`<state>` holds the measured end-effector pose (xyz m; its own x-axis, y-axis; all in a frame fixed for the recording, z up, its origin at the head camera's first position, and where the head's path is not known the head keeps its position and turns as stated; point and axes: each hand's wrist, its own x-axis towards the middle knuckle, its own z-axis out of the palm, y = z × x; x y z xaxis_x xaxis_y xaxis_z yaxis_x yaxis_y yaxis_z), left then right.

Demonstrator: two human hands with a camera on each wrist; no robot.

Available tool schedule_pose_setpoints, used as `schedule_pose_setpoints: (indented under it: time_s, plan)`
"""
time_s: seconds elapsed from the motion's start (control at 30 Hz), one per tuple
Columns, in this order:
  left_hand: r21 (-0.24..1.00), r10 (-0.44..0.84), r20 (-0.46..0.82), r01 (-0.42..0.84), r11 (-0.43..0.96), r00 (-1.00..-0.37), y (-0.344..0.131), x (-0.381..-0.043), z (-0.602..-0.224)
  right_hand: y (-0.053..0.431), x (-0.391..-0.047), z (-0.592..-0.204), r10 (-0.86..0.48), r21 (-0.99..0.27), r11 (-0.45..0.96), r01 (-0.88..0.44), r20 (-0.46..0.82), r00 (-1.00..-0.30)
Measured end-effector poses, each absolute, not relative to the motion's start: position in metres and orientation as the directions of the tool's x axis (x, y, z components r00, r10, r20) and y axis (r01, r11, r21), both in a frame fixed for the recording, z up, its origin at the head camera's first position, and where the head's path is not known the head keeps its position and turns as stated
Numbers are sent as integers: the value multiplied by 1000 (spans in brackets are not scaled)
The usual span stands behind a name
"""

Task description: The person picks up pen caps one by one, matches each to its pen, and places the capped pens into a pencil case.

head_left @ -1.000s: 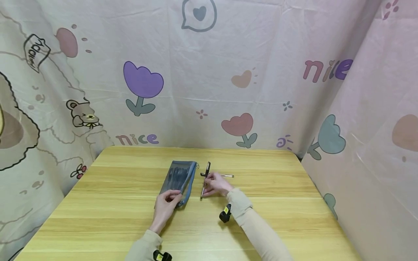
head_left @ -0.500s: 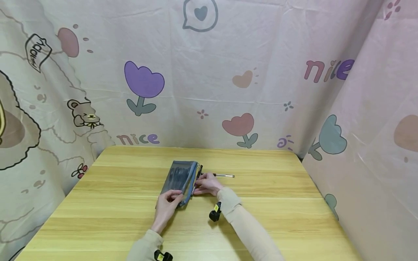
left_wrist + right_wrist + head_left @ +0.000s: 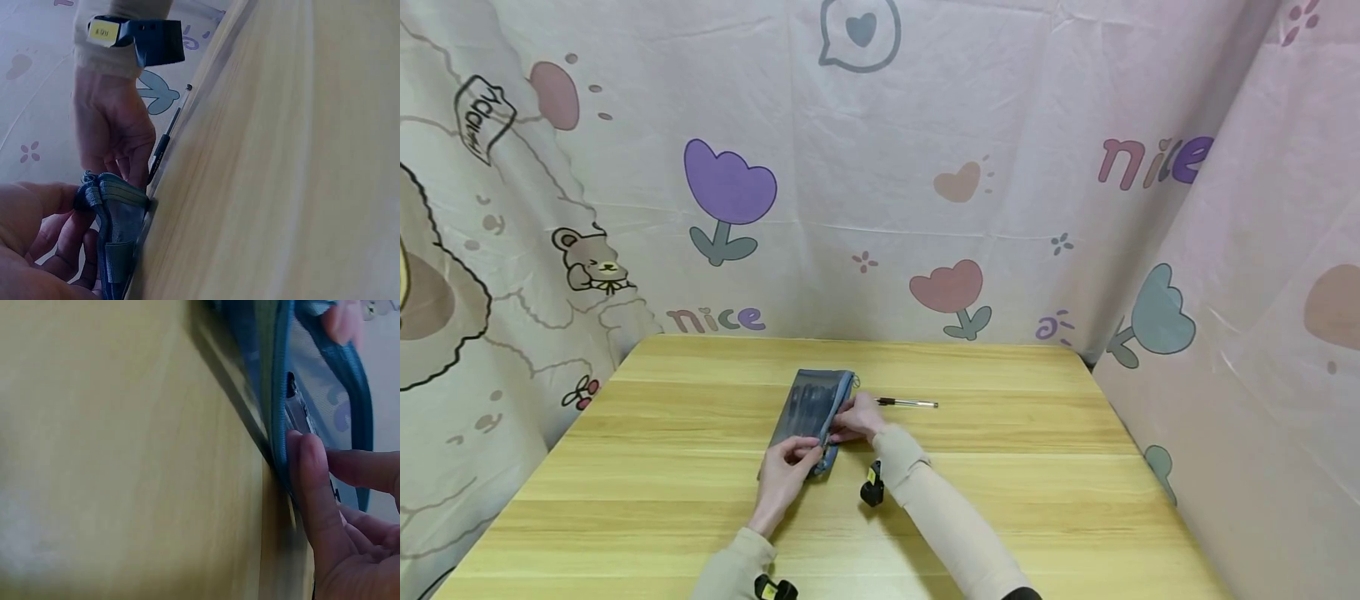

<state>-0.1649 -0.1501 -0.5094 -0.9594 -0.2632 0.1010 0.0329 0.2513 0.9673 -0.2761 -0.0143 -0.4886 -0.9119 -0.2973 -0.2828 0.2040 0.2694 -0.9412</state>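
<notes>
A dark blue mesh pencil pouch point(image 3: 808, 402) lies on the table, its zipped side facing right and unzipped. My left hand point(image 3: 784, 479) pinches the upper edge of the opening near the pouch's front end, which the left wrist view shows close up. At the opening, my right hand point(image 3: 861, 417) holds a pen point(image 3: 301, 411) between thumb and fingers. In the right wrist view this pen lies between the two zipper edges point(image 3: 281, 381), within the mouth of the pouch. Another pen point(image 3: 912, 403), clear-barrelled with a black grip, lies just beyond my right hand.
The light wood table point(image 3: 1037, 467) stands against a patterned cloth backdrop point(image 3: 865, 167). Dark long shapes show through the mesh, too dim to tell apart. Black camera mounts point(image 3: 872, 485) hang at both wrists.
My right hand has moved left, carrying its pen from the tabletop, off the other pen, into the pouch's opening. The left hand has kept its grip on the pouch.
</notes>
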Motion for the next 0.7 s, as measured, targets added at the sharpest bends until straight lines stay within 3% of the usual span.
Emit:
schedule_pose_setpoints:
  time_s: [0.23,0.5,0.7]
  plan:
    - [963,-261,100,27,269,-960,-151,-166,-511,-24,-283,-494,-220,-918,377,126,-221,-950]
    - [966,-265,95,25,256,-959,-151,-166,-512,-26,-282,-498,-163,-848,529,-31,-66,-984]
    - [965,-262,101,30,261,-960,-151,-167,-513,-23,-279,-499,-202,-920,392,0,-86,-976]
